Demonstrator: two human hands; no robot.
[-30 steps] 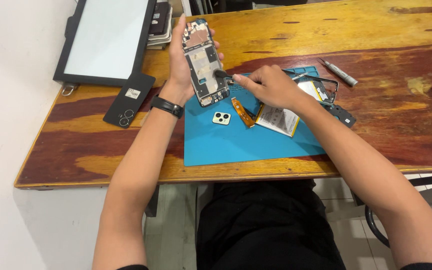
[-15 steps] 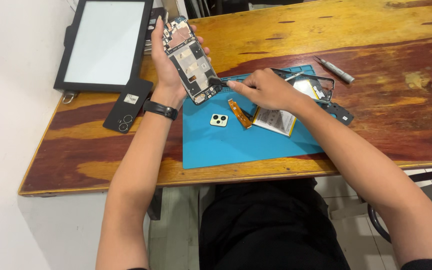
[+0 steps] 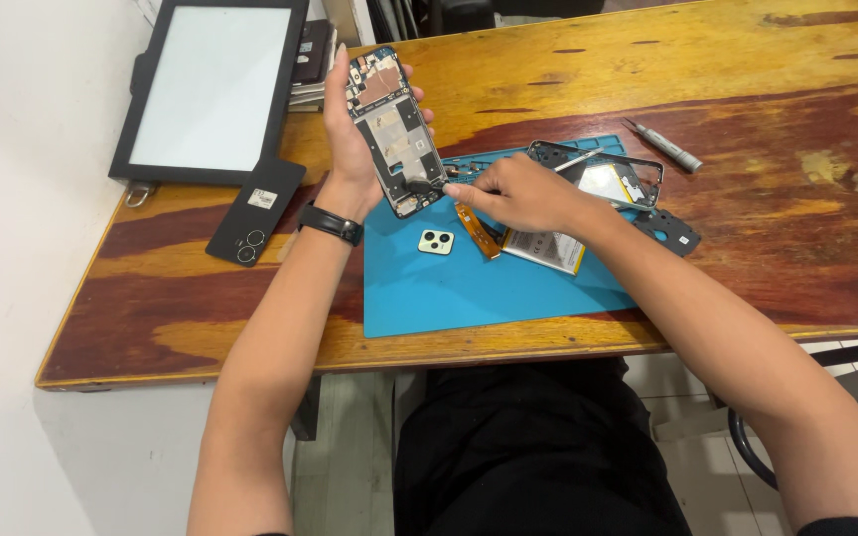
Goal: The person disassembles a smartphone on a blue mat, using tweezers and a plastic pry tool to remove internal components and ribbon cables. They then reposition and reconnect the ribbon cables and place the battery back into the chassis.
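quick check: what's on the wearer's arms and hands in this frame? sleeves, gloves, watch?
Both forearms are bare, with no sleeves reaching them, and both hands are gloveless. The left hand has a black band around its wrist. The right hand shows no ring or band on its wrist. Dark fabric just shows at each upper arm at the frame's bottom edge.

At the table's far left corner I see a large black-framed rectangular tablet screen, lying flat, its panel pale white. Just below it lies a black rectangular phone back cover bearing a small white rectangular label near its upper end.
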